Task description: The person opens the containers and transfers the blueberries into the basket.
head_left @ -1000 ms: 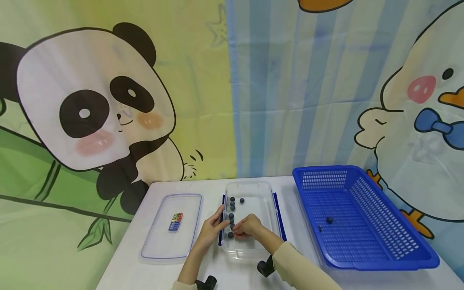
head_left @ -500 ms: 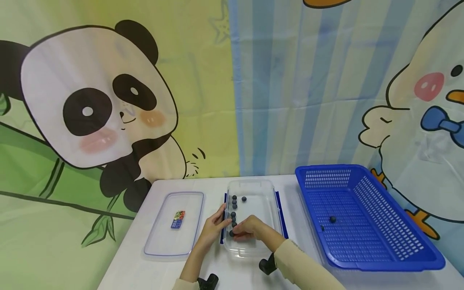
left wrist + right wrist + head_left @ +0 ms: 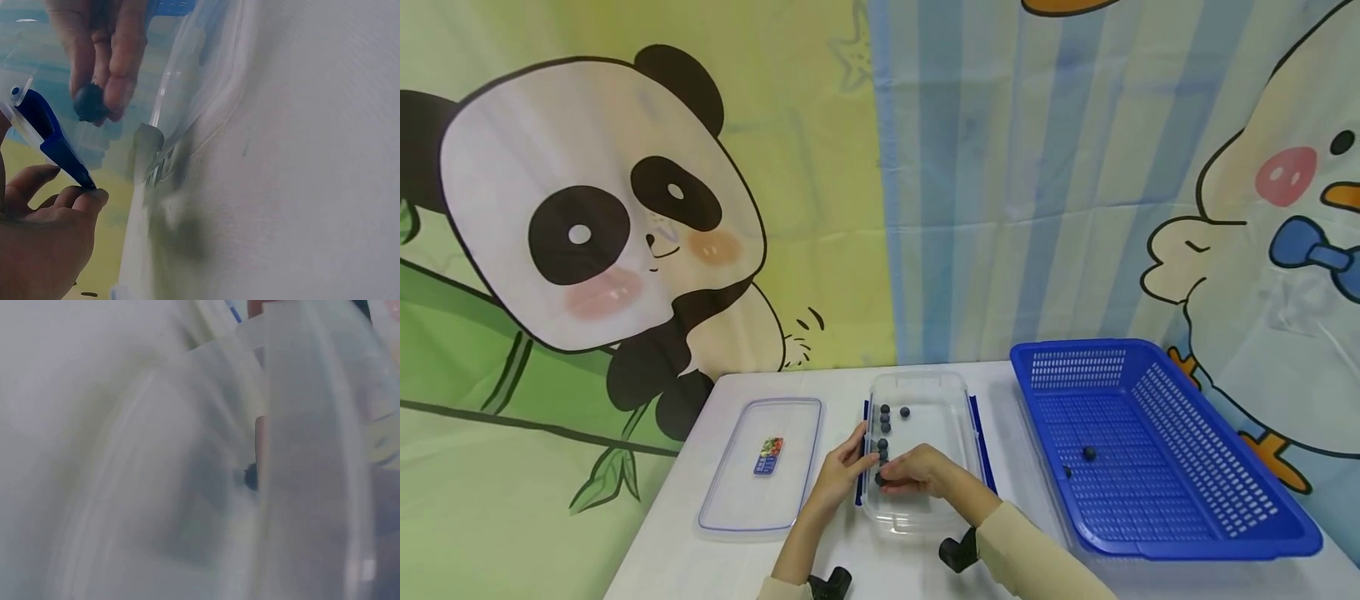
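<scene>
A clear plastic container [image 3: 917,383] with blue side latches stands before me. My left hand [image 3: 835,479] grips its left wall beside the blue latch [image 3: 59,147], the thumb reaching over the rim. Inside, my right hand [image 3: 925,472] pinches a dark blueberry [image 3: 90,102] between thumb and fingertips, low near the front left corner. Several blueberries [image 3: 885,418] form a line along the left wall; the nearer ones are partly covered by my fingers. One blueberry [image 3: 905,412] sits apart, right of the line. In the right wrist view the container wall hides most of that hand.
Left of the container lies a clear lid [image 3: 790,425] with a blue edge and a colourful label [image 3: 768,456]. To the right is a blue slotted basket [image 3: 1225,546] with a blueberry [image 3: 1089,452] and a small dark piece [image 3: 1067,472] in it. A printed curtain hangs behind the table.
The right fingers have closed on the front blueberry, which lay just left of them before, and have moved it slightly back toward the line. The left hand keeps its grip on the container.
</scene>
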`<state>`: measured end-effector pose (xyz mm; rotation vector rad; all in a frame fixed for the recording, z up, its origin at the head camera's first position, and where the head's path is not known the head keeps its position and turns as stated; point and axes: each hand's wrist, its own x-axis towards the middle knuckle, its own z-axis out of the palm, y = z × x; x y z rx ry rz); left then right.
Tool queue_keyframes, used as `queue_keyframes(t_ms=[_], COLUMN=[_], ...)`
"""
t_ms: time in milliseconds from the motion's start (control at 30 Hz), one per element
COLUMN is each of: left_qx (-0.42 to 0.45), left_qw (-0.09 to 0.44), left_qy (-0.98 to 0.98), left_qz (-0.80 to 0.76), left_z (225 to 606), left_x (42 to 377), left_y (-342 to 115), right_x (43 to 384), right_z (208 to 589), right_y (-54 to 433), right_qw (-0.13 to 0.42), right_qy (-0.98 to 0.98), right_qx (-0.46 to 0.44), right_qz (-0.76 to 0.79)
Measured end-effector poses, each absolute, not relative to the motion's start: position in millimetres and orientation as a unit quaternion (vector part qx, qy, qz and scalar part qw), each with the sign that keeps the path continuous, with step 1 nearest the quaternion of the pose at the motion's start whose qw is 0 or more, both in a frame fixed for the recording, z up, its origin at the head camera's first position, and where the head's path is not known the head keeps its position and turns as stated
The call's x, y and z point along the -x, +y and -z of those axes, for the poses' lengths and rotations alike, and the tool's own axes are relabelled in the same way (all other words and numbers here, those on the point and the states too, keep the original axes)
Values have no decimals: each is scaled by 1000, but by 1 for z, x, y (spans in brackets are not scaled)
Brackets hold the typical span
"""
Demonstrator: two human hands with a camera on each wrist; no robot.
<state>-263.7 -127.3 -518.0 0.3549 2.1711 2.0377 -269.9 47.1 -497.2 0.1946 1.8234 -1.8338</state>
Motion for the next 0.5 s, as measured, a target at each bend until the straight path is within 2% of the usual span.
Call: queue_keyframes(t_ms=[233, 500], left_qx=[-129, -114], left_qw=[71, 77], left_qy=[716, 718], left_qz=[-683, -682], left_z=[510, 509], left_x=[258, 259], left_y=[-126, -127], right_x=[265, 270], right_z=[463, 419], right_y=[82, 191], right_qw=[262, 220], right_qy=[634, 626], right_qx=[28, 76], right_qz=[727, 744])
